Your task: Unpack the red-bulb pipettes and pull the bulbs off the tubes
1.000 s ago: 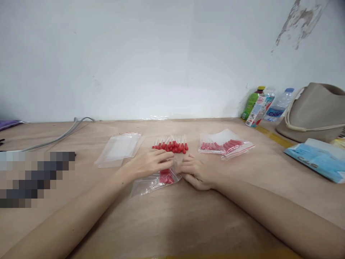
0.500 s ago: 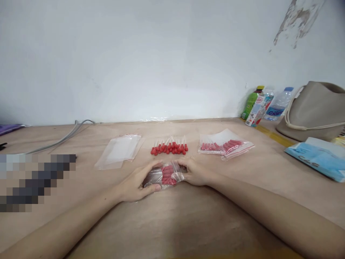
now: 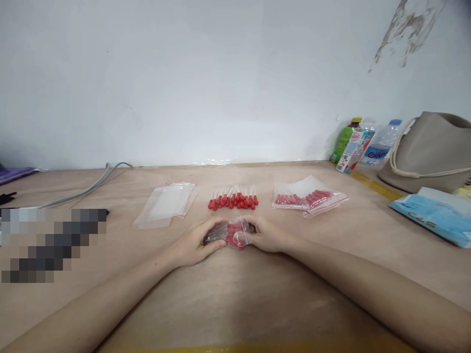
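A clear plastic bag (image 3: 237,226) with several red-tipped sticks inside lies between my hands near the middle of the table. My left hand (image 3: 196,242) is curled round the bag's left end, thumb at the near side and fingers at the far side. From the right, my right hand (image 3: 268,235) grips the other end, its thumb laid over the film. Parts of the sticks are hidden by the fingers and crumpled film. Just beyond the hands is a row of loose red-tipped sticks (image 3: 235,200) with pale, thin shafts pointing to the wall.
Flat clear bags (image 3: 162,206) lie to the left. Filled bags (image 3: 307,198) with red-tipped sticks lie to the right. Further right are a blue tissue pack (image 3: 430,215), a green bottle (image 3: 342,142), a carton (image 3: 355,149), a water bottle (image 3: 382,142) and a grey-beige hat (image 3: 430,152).
My left hand has moved right and slightly away from me, closer to my right hand. The bag looks more bunched between them. My right hand has hardly moved.
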Demonstrator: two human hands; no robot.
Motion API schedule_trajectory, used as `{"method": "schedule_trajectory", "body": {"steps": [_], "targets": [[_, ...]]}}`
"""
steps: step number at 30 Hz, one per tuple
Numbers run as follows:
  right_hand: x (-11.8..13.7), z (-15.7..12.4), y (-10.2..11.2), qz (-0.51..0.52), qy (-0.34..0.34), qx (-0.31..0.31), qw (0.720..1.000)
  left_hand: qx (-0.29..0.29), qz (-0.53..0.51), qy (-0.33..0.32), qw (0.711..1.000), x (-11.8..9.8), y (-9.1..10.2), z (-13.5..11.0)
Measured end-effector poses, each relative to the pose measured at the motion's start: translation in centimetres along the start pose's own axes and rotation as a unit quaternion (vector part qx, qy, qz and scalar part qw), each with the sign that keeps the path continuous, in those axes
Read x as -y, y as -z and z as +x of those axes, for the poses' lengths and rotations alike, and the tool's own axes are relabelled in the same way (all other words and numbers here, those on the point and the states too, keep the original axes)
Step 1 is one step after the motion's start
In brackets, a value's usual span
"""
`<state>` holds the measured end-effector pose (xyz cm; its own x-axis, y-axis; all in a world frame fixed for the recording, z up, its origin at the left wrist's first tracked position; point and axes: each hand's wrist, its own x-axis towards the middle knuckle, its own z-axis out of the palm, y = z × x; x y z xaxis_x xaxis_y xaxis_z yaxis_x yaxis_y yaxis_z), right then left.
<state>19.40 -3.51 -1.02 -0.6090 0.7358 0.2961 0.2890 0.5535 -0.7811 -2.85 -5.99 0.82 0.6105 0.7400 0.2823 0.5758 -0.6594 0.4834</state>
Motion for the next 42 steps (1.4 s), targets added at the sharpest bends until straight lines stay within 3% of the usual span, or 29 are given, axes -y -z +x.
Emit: {"method": "schedule_trajectory", "body": {"steps": [3,10,16,20,22,24,26,28,32,38,40,42], "targets": [[0.4,0.2,-0.3,0.059,-0.014,0.004,0.998,-0.003,-0.004,-0.004,1.000,-0.1,-0.1,0.1],[0.1,0.3,0.3,0.168,-0.077,-0.083,0.979,-0.015,0.003,-0.002,1.000,0.0,-0.1,0.1],[-0.9,0.4,3.6,0.269,-0.138,-0.113,0.947,-0.007,0.026,-0.007,1.000,0.0,0.2,-0.1],[-1.2,0.4,8.8,0.231,-0.130,-0.166,0.950,-0.002,0.042,-0.022,0.999,0.1,0.3,-0.2],[-1.4,0.4,11.2,0.168,-0.079,-0.254,0.949,0.002,0.051,-0.028,0.998,0.1,0.3,-0.2],[-2.0,0.3,12.6,0.102,-0.024,-0.352,0.930,0.006,0.060,-0.032,0.998,0.2,0.3,-0.2],[-2.9,0.2,12.6,0.028,0.012,-0.397,0.917,0.014,0.065,-0.034,0.997,0.3,0.3,-0.2],[-3.9,0.1,11.6,-0.065,0.028,-0.382,0.922,0.019,0.065,-0.036,0.997,0.4,0.3,-0.2],[-5.6,-0.1,9.0,-0.244,0.056,-0.269,0.930,0.019,0.063,-0.039,0.997,0.4,0.2,-0.2],[-6.1,-0.1,7.7,-0.326,0.061,-0.121,0.936,0.026,0.062,-0.034,0.997,0.6,0.2,-0.3],[-5.8,-0.1,7.7,-0.336,0.061,-0.131,0.931,0.030,0.063,-0.031,0.997,0.6,0.2,-0.3],[-5.1,-0.3,7.3,-0.332,0.069,-0.189,0.922,0.039,0.066,-0.026,0.997,0.5,0.3,-0.3]]}}
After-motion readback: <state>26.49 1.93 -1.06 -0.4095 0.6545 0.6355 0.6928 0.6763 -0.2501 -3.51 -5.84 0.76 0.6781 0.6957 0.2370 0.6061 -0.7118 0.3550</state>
